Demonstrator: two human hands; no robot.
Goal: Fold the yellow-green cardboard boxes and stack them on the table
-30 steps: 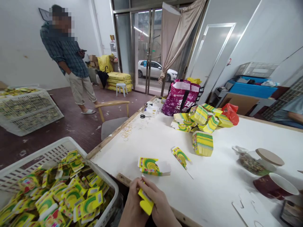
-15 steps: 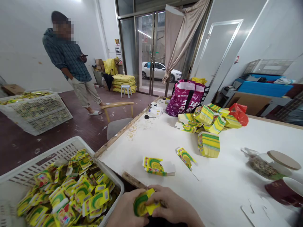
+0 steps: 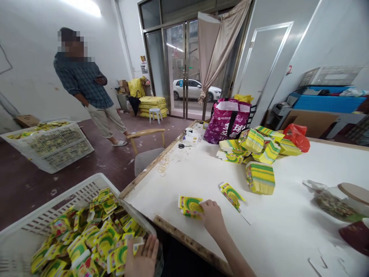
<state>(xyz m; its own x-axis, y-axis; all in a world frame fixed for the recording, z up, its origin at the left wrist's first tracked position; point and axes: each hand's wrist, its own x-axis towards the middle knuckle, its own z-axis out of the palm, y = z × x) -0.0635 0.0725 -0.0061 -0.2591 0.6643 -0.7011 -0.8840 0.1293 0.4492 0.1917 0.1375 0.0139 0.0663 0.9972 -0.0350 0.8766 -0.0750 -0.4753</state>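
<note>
Cardboard packaging is what both hands deal with here: the right hand (image 3: 212, 217) lies with its fingers (image 3: 204, 204) bent down on a small stack of flat yellow-and-green carton blanks (image 3: 190, 206) near the front edge of the white surface (image 3: 276, 227), pressing rather than pinching it. The left hand (image 3: 143, 258) reaches into the white plastic crate (image 3: 57, 209) beside the surface's front left corner, fingers spread and loose over a folded carton (image 3: 119, 256) on top of the heap; nothing is clamped in it. These pieces look like thin printed card, so they should be very light, stiff across the panels but easy to crease at the flaps, and their glossy faces will probably slide on one another. A hold by the edges, thumb on one face and fingers on the other, seems safest. Further in lie a single opened blank (image 3: 232, 193), a banded bundle of blanks (image 3: 261, 177) and a pile of such bundles (image 3: 259, 144) by a magenta shopping bag (image 3: 227, 119) at the far edge.
</note>
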